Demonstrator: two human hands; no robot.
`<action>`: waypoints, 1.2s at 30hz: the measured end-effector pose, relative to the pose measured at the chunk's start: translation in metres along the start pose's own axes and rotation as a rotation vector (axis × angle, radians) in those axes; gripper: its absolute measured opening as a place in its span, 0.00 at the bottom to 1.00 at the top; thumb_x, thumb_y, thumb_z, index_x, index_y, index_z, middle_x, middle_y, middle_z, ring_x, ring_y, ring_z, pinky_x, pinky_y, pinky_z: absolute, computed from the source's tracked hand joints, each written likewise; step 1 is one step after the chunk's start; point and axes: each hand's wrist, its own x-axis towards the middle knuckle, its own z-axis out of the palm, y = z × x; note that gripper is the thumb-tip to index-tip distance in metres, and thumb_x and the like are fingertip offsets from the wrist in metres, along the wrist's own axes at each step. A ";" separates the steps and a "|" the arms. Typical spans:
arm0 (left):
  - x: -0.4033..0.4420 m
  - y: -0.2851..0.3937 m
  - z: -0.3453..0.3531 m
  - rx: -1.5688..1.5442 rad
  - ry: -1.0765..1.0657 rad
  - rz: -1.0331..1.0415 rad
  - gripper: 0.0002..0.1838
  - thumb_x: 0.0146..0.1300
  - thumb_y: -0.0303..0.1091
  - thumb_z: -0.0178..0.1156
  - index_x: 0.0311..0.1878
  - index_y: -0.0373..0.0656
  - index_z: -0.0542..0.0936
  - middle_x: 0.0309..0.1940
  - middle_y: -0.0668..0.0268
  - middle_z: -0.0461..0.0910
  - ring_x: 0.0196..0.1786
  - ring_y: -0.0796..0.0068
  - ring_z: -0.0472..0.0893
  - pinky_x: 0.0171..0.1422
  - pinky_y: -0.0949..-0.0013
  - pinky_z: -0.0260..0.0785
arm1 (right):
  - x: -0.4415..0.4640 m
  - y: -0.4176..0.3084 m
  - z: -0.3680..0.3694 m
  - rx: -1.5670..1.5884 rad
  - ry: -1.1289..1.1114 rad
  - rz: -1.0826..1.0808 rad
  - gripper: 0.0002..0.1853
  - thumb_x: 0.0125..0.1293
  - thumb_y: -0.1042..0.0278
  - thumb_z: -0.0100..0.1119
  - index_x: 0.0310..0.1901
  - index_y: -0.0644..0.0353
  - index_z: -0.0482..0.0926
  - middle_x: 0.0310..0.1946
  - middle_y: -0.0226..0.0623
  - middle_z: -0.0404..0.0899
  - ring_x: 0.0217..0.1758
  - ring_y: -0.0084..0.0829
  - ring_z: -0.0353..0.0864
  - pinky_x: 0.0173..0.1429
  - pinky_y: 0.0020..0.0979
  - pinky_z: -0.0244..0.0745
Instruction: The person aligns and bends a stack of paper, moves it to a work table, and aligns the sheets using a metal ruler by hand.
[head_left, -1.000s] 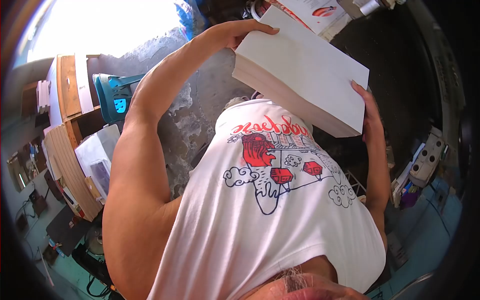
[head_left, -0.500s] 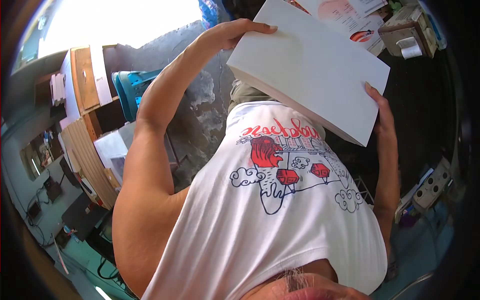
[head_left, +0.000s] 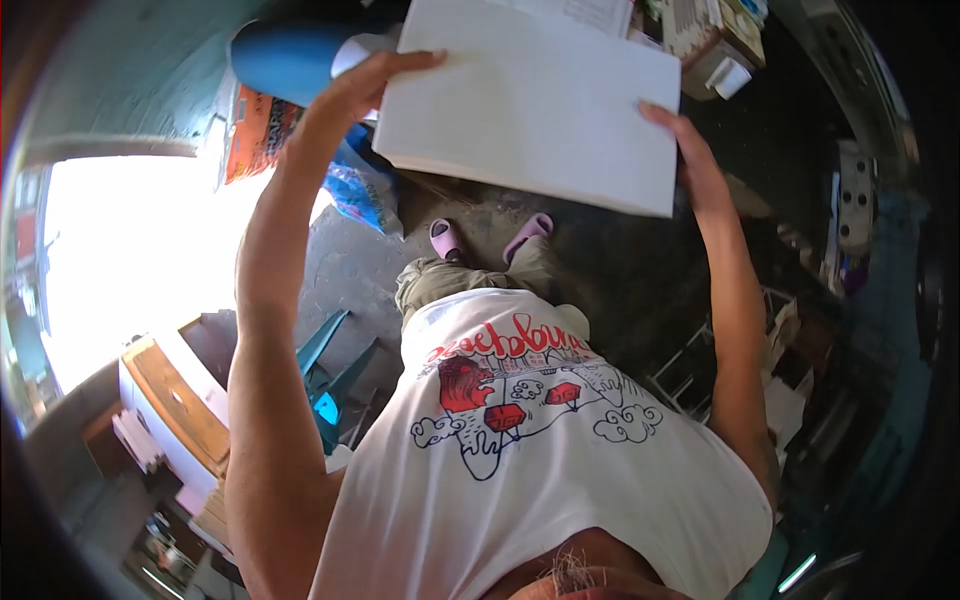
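Observation:
A thick stack of white paper, its top face blank and its long near edge showing, is held up in front of me at the top of the head view. My left hand grips its left end, thumb lying on the top face and the other fingers hidden beneath. At the right end, my right hand clasps it the same way, with the thumb over the top. The stack is off the floor and slopes slightly down to the right.
Beyond the stack are printed sheets and a worn box. A blue plastic bag and an orange printed sack lie at the left. A teal chair stands beside my left arm, and a metal rack at the right.
The stack, in both hands, has shifted left and up in view and become more level. My view has turned, bringing my feet, the orange sack and a blue rounded thing into sight.

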 end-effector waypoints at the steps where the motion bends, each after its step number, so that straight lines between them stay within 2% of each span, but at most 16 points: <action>1: 0.021 0.010 -0.015 0.054 -0.095 0.039 0.36 0.56 0.55 0.69 0.57 0.32 0.76 0.45 0.54 0.84 0.41 0.69 0.86 0.48 0.70 0.78 | 0.011 -0.004 0.004 -0.016 0.024 -0.052 0.32 0.59 0.46 0.64 0.58 0.64 0.76 0.50 0.38 0.81 0.51 0.27 0.81 0.57 0.28 0.73; 4: 0.090 0.018 -0.048 0.055 -0.184 0.063 0.40 0.54 0.57 0.69 0.59 0.32 0.75 0.46 0.53 0.83 0.45 0.66 0.85 0.52 0.67 0.76 | 0.080 0.010 -0.016 0.006 0.008 -0.096 0.33 0.57 0.46 0.67 0.57 0.62 0.77 0.49 0.38 0.81 0.50 0.28 0.81 0.57 0.28 0.74; 6: 0.125 0.015 -0.057 0.075 -0.082 0.054 0.42 0.51 0.59 0.70 0.59 0.32 0.75 0.48 0.52 0.82 0.49 0.64 0.83 0.55 0.65 0.74 | 0.119 0.017 -0.029 0.040 0.069 -0.085 0.33 0.57 0.46 0.68 0.57 0.62 0.77 0.49 0.38 0.82 0.50 0.28 0.81 0.56 0.28 0.74; 8: 0.145 0.017 -0.057 0.089 -0.086 0.057 0.43 0.50 0.60 0.70 0.58 0.32 0.76 0.48 0.52 0.82 0.49 0.63 0.83 0.55 0.65 0.73 | 0.144 0.021 -0.039 -0.030 0.017 -0.040 0.30 0.55 0.45 0.68 0.51 0.62 0.79 0.38 0.36 0.83 0.37 0.24 0.83 0.37 0.28 0.77; 9: 0.154 0.018 -0.056 0.091 -0.062 0.063 0.43 0.49 0.61 0.71 0.58 0.32 0.76 0.49 0.52 0.82 0.50 0.63 0.82 0.55 0.65 0.73 | 0.157 0.025 -0.046 -0.023 0.035 -0.038 0.30 0.55 0.45 0.68 0.51 0.62 0.79 0.38 0.36 0.83 0.37 0.24 0.83 0.37 0.28 0.77; 12: 0.177 0.013 -0.058 0.095 -0.072 0.047 0.43 0.50 0.61 0.70 0.58 0.33 0.76 0.48 0.52 0.82 0.50 0.64 0.82 0.56 0.66 0.72 | 0.183 0.042 -0.056 -0.068 0.145 -0.069 0.34 0.49 0.38 0.69 0.47 0.61 0.81 0.31 0.34 0.82 0.27 0.23 0.81 0.22 0.30 0.71; 13: 0.184 0.010 -0.059 0.097 -0.077 0.036 0.43 0.50 0.61 0.70 0.58 0.33 0.76 0.48 0.52 0.82 0.50 0.64 0.82 0.56 0.66 0.72 | 0.186 0.042 -0.062 -0.061 0.150 -0.060 0.34 0.49 0.38 0.69 0.47 0.61 0.81 0.31 0.34 0.82 0.27 0.23 0.81 0.22 0.30 0.71; 15: 0.194 0.004 -0.060 0.108 -0.089 0.035 0.42 0.51 0.61 0.69 0.58 0.33 0.76 0.48 0.53 0.82 0.50 0.65 0.82 0.56 0.66 0.72 | 0.191 0.044 -0.070 -0.067 0.077 0.076 0.37 0.52 0.44 0.71 0.58 0.62 0.76 0.50 0.41 0.81 0.51 0.30 0.81 0.57 0.31 0.75; 22: 0.211 -0.023 -0.056 0.086 -0.091 0.028 0.41 0.50 0.58 0.72 0.57 0.33 0.76 0.46 0.55 0.82 0.50 0.65 0.82 0.55 0.68 0.73 | 0.207 0.081 -0.074 -0.047 0.050 0.059 0.37 0.52 0.44 0.71 0.58 0.63 0.76 0.49 0.41 0.81 0.51 0.31 0.81 0.56 0.32 0.76; 24: 0.212 -0.033 -0.050 0.026 -0.041 0.063 0.41 0.49 0.56 0.74 0.58 0.33 0.76 0.46 0.56 0.82 0.50 0.66 0.82 0.57 0.68 0.73 | 0.204 0.092 -0.074 0.001 0.101 -0.077 0.37 0.53 0.45 0.71 0.58 0.63 0.76 0.49 0.41 0.81 0.51 0.31 0.81 0.55 0.32 0.76; 25: 0.215 -0.034 -0.052 0.027 -0.040 0.053 0.41 0.49 0.56 0.74 0.58 0.33 0.76 0.46 0.56 0.82 0.50 0.66 0.82 0.57 0.68 0.73 | 0.208 0.093 -0.078 0.006 0.100 -0.069 0.37 0.53 0.45 0.71 0.58 0.63 0.76 0.49 0.41 0.81 0.51 0.31 0.81 0.55 0.32 0.76; 27: 0.220 -0.034 -0.060 0.015 -0.074 0.002 0.41 0.48 0.55 0.74 0.59 0.33 0.75 0.47 0.56 0.81 0.50 0.66 0.82 0.58 0.66 0.72 | 0.214 0.094 -0.084 -0.029 0.064 0.057 0.39 0.47 0.39 0.71 0.55 0.59 0.78 0.46 0.43 0.83 0.47 0.33 0.84 0.40 0.36 0.78; 28: 0.217 -0.024 -0.058 0.018 -0.070 0.005 0.41 0.48 0.55 0.74 0.59 0.33 0.75 0.47 0.56 0.81 0.50 0.66 0.82 0.58 0.66 0.72 | 0.206 0.087 -0.073 0.020 0.123 -0.041 0.39 0.47 0.39 0.71 0.56 0.60 0.78 0.45 0.43 0.83 0.47 0.34 0.84 0.40 0.35 0.78; 29: 0.213 -0.019 -0.056 0.017 -0.068 -0.013 0.42 0.48 0.54 0.75 0.59 0.32 0.74 0.48 0.56 0.81 0.50 0.66 0.82 0.58 0.66 0.73 | 0.196 0.079 -0.064 0.024 0.120 -0.039 0.39 0.47 0.39 0.71 0.56 0.60 0.78 0.45 0.43 0.83 0.47 0.34 0.84 0.40 0.35 0.78; 35: 0.222 -0.034 -0.062 -0.024 -0.089 -0.010 0.41 0.48 0.53 0.76 0.59 0.32 0.74 0.48 0.56 0.81 0.50 0.66 0.82 0.58 0.66 0.73 | 0.162 0.042 -0.042 -0.016 0.230 0.034 0.43 0.51 0.53 0.71 0.67 0.64 0.67 0.61 0.45 0.74 0.64 0.37 0.73 0.64 0.37 0.69; 36: 0.224 -0.035 -0.062 -0.029 -0.095 -0.014 0.41 0.48 0.52 0.76 0.58 0.33 0.75 0.48 0.56 0.81 0.50 0.66 0.82 0.58 0.67 0.73 | 0.162 0.043 -0.042 -0.015 0.230 0.035 0.43 0.51 0.53 0.71 0.67 0.64 0.67 0.61 0.45 0.74 0.64 0.37 0.73 0.64 0.37 0.69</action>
